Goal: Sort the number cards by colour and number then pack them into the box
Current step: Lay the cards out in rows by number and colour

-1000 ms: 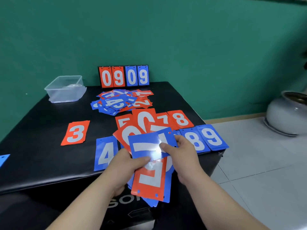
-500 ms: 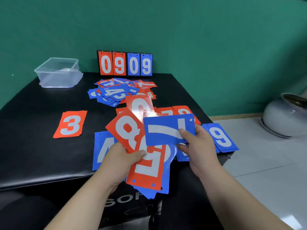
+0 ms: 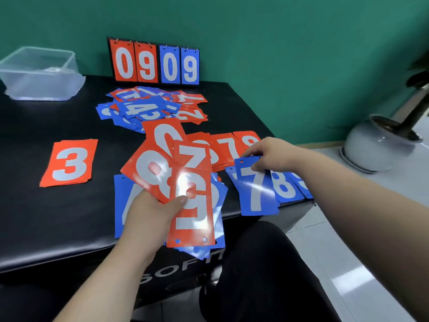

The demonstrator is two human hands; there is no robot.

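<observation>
Head view of a black table [image 3: 46, 217] with a flip scoreboard [image 3: 154, 63] reading 0909 standing upright at its far edge, against the green wall.

- Left of the scoreboard, at the table's far left corner: clear plastic box [image 3: 39, 75], apart from all cards.
- Just in front of the scoreboard: loose heap of red and blue cards [image 3: 151, 108], unsorted and overlapping.
- Farther in front of the scoreboard, to the left: red 3 stack [image 3: 69, 162], lying flat with bare black surface on every side of it, toward the box and toward the near edge.
- Farther in front, to the right: red 7 stack [image 3: 228, 147] and red 8 stack [image 3: 248, 139] side by side, the 8 partly hidden by the right hand [image 3: 271, 154].
- Farthest from the scoreboard, along the near right edge: blue 8 stack [image 3: 284, 187] and blue 9 stack [image 3: 304, 184], the 9 at the table's corner.
- Right hand: thumb and curled fingers pinching the far, hole-punched end of a blue 7 card [image 3: 256, 194], its near end reaching just past the table's front edge, beside the blue 8.
- Left hand [image 3: 148, 214]: thumb on top, clamped round a fan of cards [image 3: 192, 201] with red 8, 7 and 5 uppermost, held above a blue 4 stack [image 3: 120, 205] and jutting past the front edge.
- Right of the scoreboard, off the table: tiled floor with a grey pot [image 3: 376, 147].
</observation>
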